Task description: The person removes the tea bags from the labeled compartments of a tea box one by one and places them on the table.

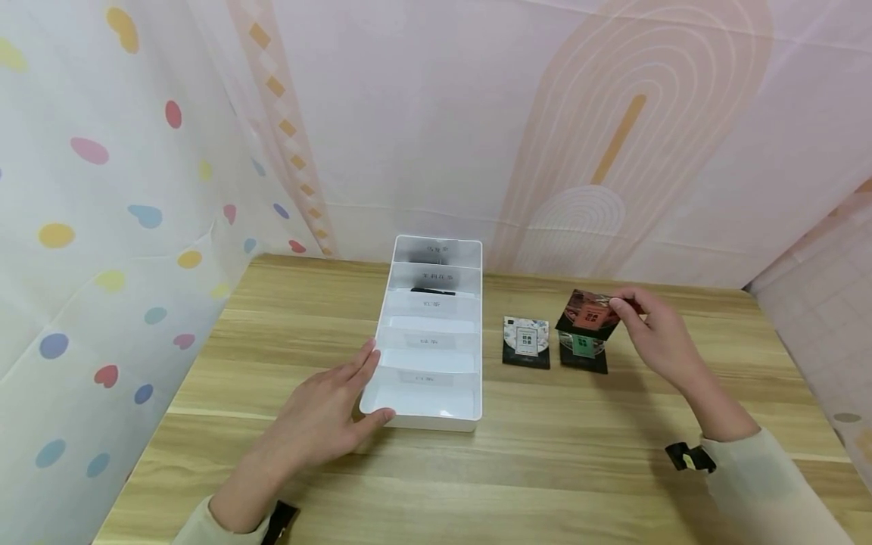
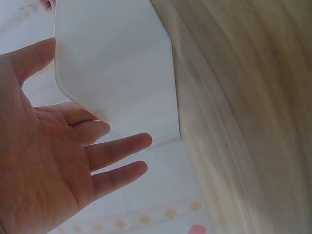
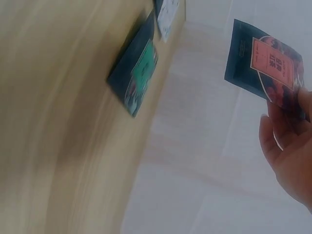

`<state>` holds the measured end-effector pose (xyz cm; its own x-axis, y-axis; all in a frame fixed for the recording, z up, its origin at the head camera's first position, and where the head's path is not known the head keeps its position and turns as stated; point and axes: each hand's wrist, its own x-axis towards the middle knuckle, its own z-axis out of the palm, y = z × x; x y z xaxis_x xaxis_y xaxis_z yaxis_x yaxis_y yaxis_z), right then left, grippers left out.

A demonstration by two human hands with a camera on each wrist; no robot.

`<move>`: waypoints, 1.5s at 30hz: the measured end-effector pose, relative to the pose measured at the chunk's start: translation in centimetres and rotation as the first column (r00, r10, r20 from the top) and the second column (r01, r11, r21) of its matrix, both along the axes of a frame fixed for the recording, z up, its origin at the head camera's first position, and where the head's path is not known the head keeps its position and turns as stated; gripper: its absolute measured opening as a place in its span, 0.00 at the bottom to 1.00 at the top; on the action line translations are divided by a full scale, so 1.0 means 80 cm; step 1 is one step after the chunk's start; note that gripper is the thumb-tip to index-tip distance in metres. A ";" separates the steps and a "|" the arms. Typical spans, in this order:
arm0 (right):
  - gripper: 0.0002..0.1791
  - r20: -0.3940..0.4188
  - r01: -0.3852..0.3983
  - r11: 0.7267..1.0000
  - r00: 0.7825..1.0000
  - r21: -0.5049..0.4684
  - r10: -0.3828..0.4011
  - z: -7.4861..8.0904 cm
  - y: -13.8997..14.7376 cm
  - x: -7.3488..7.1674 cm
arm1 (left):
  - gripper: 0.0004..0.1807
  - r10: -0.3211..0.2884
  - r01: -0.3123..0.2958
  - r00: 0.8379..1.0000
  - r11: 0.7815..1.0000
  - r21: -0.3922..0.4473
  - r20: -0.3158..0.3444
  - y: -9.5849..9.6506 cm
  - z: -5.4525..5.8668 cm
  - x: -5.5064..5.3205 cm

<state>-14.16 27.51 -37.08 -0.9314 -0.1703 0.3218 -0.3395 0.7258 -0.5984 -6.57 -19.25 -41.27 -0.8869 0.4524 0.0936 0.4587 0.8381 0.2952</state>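
A white plastic box [image 1: 436, 424] with several labelled compartments stands lengthwise on the table. My left hand [image 1: 320, 424] touches its near left corner, thumb on the front rim and fingers spread along the side; the left wrist view shows the fingers fairly straight against the wall. Between thumb and fingers, my right hand [image 1: 657, 341] pinches a red-labelled black sachet [image 3: 268, 63] by its edge, raised off the table. Under it in the head view lies a partly covered green-labelled sachet [image 1: 583, 359]. Left of that is a sachet with a white floral front [image 1: 526, 344].
A dark flat item [image 1: 433, 291] shows its edge in one of the box's rear compartments. The wooden table [image 1: 545, 477] ends at the back against a patterned curtain [image 1: 436, 151]. Another dotted curtain [image 1: 102, 265] hangs along the left.
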 end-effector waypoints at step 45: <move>0.17 0.224 0.069 0.993 0.971 0.094 -0.088 -0.036 0.111 -0.005 | 0.47 0.014 -0.014 1.000 1.000 0.002 -0.005 0.001 -0.001 0.002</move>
